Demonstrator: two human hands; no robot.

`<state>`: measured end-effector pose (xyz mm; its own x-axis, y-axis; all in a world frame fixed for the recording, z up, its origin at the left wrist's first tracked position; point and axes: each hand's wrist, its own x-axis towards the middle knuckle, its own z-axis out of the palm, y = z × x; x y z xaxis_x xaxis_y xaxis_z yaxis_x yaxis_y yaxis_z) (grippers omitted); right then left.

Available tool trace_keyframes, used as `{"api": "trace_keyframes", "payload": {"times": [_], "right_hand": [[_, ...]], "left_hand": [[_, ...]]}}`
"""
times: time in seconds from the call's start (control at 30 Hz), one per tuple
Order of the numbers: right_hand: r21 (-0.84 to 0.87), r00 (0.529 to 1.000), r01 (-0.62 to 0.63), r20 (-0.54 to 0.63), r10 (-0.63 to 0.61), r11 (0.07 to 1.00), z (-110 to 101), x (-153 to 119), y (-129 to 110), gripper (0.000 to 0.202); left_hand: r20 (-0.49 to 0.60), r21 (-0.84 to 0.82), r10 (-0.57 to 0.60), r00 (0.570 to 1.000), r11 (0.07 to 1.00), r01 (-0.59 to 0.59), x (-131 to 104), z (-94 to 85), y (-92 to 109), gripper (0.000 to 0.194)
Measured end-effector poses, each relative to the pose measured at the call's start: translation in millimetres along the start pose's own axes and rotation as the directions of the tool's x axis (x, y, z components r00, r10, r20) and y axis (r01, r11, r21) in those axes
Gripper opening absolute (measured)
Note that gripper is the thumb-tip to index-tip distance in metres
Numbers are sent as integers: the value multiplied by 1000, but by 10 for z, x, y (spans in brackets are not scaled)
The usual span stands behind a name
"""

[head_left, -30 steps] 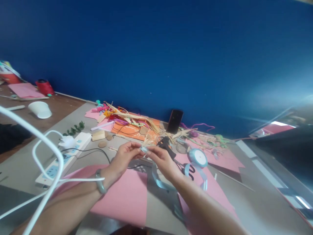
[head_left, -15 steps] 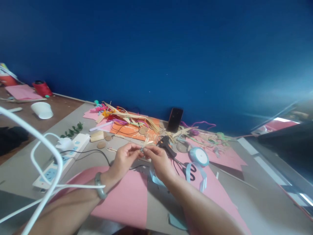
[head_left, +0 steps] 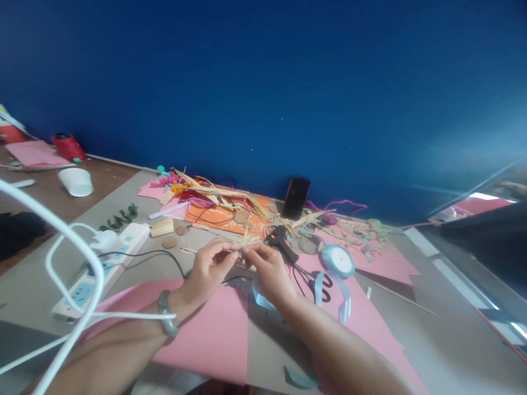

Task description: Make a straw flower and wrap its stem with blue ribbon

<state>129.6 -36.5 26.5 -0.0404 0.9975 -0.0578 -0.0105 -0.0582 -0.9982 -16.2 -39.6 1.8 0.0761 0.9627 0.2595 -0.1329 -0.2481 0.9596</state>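
Note:
My left hand [head_left: 211,270] and my right hand [head_left: 268,274] meet fingertip to fingertip over the table, both pinched on a small bundle of pale straw strips [head_left: 248,238]. The strips fan out above the fingers; their lower end is hidden by the fingertips. A light blue ribbon [head_left: 263,300] hangs beside and below my right hand. Just behind that hand lies a black glue gun [head_left: 281,243]. Scissors with black handles [head_left: 325,286] rest to its right, near a blue ribbon spool [head_left: 337,260].
A white power strip [head_left: 102,269] and loose white cable [head_left: 96,274] occupy the left. Pink paper [head_left: 206,334] lies under my wrists. Behind are straw, an orange sheet [head_left: 214,219] and a phone [head_left: 295,198] leaning on the blue wall [head_left: 263,99].
The fingertips have drawn slightly closer over the bundle, and the straw ends look more spread. The view has shifted a little; the hands stay in nearly the same place.

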Motion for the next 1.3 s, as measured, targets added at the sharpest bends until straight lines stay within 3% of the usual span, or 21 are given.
{"api": "trace_keyframes", "payload": {"times": [0.1,0.27,0.57,0.9,1.3], "right_hand": [[-24,1000,11,9,-11,1000,-4,5,16,24],[-96,999,33,0,-33,995,-4,11,22,23],[-125,998,54,31,-51,991,-19,18,42,21],[-104,997,59,59,-54,993,-24,16,52,23],[-81,998,28,59,-23,996,-22,5,9,16]], "left_hand": [[34,-40,-107,994,993,108,34,-24,27,20],[84,-153,-309,947,936,319,75,-52,20,20],[112,-206,-386,916,893,401,92,-74,-24,18],[142,-136,-404,904,896,422,86,-74,-21,17],[27,68,-295,955,954,293,78,-64,15,22]]}}
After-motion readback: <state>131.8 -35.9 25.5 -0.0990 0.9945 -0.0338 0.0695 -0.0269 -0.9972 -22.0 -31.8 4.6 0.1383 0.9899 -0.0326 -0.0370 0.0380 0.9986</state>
